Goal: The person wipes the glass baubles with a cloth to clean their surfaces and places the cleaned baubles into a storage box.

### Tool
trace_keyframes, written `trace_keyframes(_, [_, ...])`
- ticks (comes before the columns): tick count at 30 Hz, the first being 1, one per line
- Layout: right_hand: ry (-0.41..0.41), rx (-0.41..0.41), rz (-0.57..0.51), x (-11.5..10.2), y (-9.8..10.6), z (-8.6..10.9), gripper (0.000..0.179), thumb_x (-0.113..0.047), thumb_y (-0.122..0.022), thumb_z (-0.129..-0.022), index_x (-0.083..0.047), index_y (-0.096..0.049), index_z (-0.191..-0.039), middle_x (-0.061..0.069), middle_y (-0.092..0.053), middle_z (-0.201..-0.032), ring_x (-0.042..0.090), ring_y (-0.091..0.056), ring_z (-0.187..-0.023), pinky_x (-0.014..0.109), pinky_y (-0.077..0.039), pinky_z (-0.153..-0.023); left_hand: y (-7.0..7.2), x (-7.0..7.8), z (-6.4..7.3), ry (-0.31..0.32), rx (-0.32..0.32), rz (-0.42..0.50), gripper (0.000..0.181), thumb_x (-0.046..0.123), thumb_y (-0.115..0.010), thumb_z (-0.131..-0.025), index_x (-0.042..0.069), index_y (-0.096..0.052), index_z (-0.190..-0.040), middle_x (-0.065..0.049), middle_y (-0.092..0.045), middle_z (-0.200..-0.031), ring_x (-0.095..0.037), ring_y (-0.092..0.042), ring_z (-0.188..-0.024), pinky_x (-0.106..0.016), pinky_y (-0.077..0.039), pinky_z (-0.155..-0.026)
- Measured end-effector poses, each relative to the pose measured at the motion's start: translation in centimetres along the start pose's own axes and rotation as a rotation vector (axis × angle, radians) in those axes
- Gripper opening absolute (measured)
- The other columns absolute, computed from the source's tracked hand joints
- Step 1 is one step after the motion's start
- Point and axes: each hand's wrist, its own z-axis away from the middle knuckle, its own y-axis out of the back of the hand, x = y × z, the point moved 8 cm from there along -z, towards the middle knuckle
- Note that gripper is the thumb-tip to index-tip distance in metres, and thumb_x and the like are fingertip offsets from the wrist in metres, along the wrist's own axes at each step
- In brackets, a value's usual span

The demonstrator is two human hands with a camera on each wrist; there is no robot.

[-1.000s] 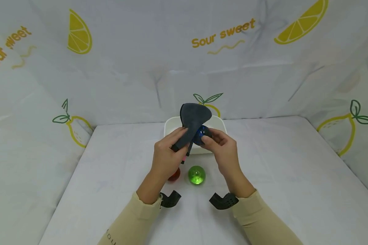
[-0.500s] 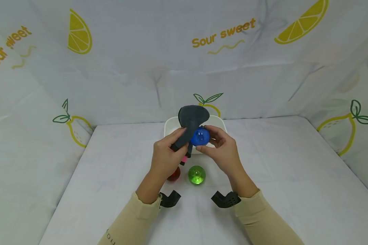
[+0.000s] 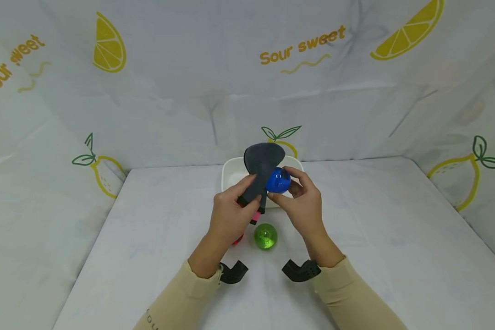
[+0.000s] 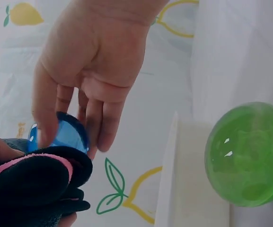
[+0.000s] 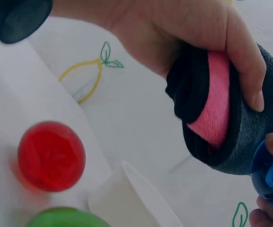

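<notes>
My left hand (image 3: 228,214) grips a folded dark grey cloth (image 3: 263,158) with a pink inner side (image 5: 218,97), raised above the white container. My right hand (image 3: 304,206) holds a clear blue ball (image 3: 278,180) between thumb and fingers. The ball touches the cloth's right side in the head view, and the cloth hides part of it. Below the hands, a clear green ball (image 3: 266,236) rests on the table. A red ball (image 5: 51,156) lies to its left, mostly hidden behind my left hand in the head view.
The white container (image 3: 230,173) stands behind the green and red balls, near the back of the white-covered table (image 3: 379,238). A lemon-print sheet (image 3: 181,91) hangs behind the table. Black wrist mounts (image 3: 301,270) jut inward from both sleeves.
The blue ball has turned in my right hand's fingers and shifted slightly right. My left hand and the cloth have moved a little right, covering more of the red ball.
</notes>
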Motion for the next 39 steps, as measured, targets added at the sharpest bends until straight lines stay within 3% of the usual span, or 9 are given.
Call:
trace_keyframes(5, [-0.269,0.033,-0.36,1.9,-0.4,0.1,0.058,0.012,-0.07,-0.08,0.001,-0.046,-0.131,0.01,-0.05,-0.127,0.019,-0.067,-0.107,0.026,-0.056,-0.087,-0.3,0.4,0.3,-0.055,0.015,-0.026,0.044,0.001,-0.07,-0.085,0.004,-0.065,-0.128,-0.01,-0.063,-0.132,-0.018,-0.061,-0.121,-0.032,-0.049,-0.099])
trace_keyframes(8, [-0.344,0.046,-0.483,2.4,-0.6,0.2,0.045,0.007,-0.066,-0.085,-0.002,-0.047,-0.125,0.008,-0.055,-0.117,0.014,-0.068,-0.096,0.028,-0.057,-0.087,-0.3,0.6,0.3,-0.089,0.027,-0.046,0.043,0.0,-0.069,-0.085,0.004,-0.066,-0.127,-0.012,-0.063,-0.132,-0.019,-0.062,-0.119,-0.032,-0.05,-0.098])
trace_keyframes(11, [-0.364,0.048,-0.532,2.6,-0.7,0.4,0.034,0.001,-0.063,-0.089,-0.002,-0.052,-0.121,0.005,-0.063,-0.107,0.012,-0.068,-0.088,0.028,-0.058,-0.083,-0.1,0.7,0.3,-0.111,0.042,-0.051,0.043,0.0,-0.069,-0.084,0.002,-0.066,-0.126,-0.012,-0.065,-0.13,-0.019,-0.063,-0.118,-0.033,-0.051,-0.097])
trace_keyframes(15, [-0.345,0.032,-0.482,2.6,-0.7,0.4,0.033,0.002,-0.063,-0.089,0.001,-0.056,-0.122,0.002,-0.068,-0.103,0.012,-0.066,-0.09,0.026,-0.057,-0.081,0.3,0.5,0.1,-0.085,0.056,-0.039,0.042,0.0,-0.068,-0.083,0.003,-0.067,-0.125,-0.011,-0.069,-0.123,-0.017,-0.066,-0.113,-0.032,-0.053,-0.095])
trace_keyframes(19, [-0.299,-0.002,-0.349,2.2,-0.7,0.4,0.049,0.004,-0.071,-0.084,0.0,-0.054,-0.13,0.006,-0.063,-0.118,0.014,-0.062,-0.104,0.022,-0.055,-0.089,0.5,-0.4,-0.1,0.018,0.036,-0.025,0.043,0.004,-0.068,-0.085,0.005,-0.066,-0.128,-0.011,-0.071,-0.118,-0.015,-0.07,-0.104,-0.031,-0.056,-0.088])
trace_keyframes(25, [-0.075,-0.067,-0.094,0.4,-0.9,0.3,0.065,0.005,-0.079,-0.076,-0.002,-0.053,-0.134,0.011,-0.06,-0.132,0.019,-0.059,-0.115,0.021,-0.047,-0.101,0.6,-1.7,0.1,0.139,0.003,0.001,0.046,0.009,-0.068,-0.088,0.006,-0.062,-0.133,-0.012,-0.069,-0.123,-0.019,-0.071,-0.102,-0.034,-0.057,-0.083])
trace_keyframes(30, [0.059,-0.082,-0.049,-0.5,-1.3,0.5,0.066,0.013,-0.077,-0.073,-0.001,-0.052,-0.132,0.011,-0.057,-0.136,0.023,-0.057,-0.123,0.022,-0.046,-0.102,0.5,-1.8,0.0,0.15,-0.007,-0.009,0.047,0.009,-0.068,-0.087,0.006,-0.061,-0.134,-0.012,-0.068,-0.124,-0.019,-0.07,-0.105,-0.036,-0.057,-0.086])
trace_keyframes(34, [0.054,-0.059,-0.059,-0.4,-1.3,0.6,0.065,0.013,-0.077,-0.072,-0.001,-0.053,-0.131,0.012,-0.056,-0.135,0.027,-0.059,-0.122,0.021,-0.051,-0.095,0.3,-1.7,0.0,0.135,-0.015,-0.035,0.048,0.008,-0.068,-0.087,0.006,-0.06,-0.134,-0.011,-0.067,-0.126,-0.019,-0.068,-0.109,-0.035,-0.056,-0.088])
trace_keyframes(39, [-0.019,-0.02,-0.11,0.4,-1.0,0.4,0.066,0.011,-0.08,-0.072,0.002,-0.052,-0.131,0.014,-0.056,-0.13,0.024,-0.065,-0.111,0.024,-0.054,-0.091,0.2,-0.9,-0.2,0.057,-0.014,-0.06,0.047,0.004,-0.069,-0.086,0.006,-0.062,-0.132,-0.009,-0.065,-0.13,-0.018,-0.063,-0.118,-0.034,-0.052,-0.097])
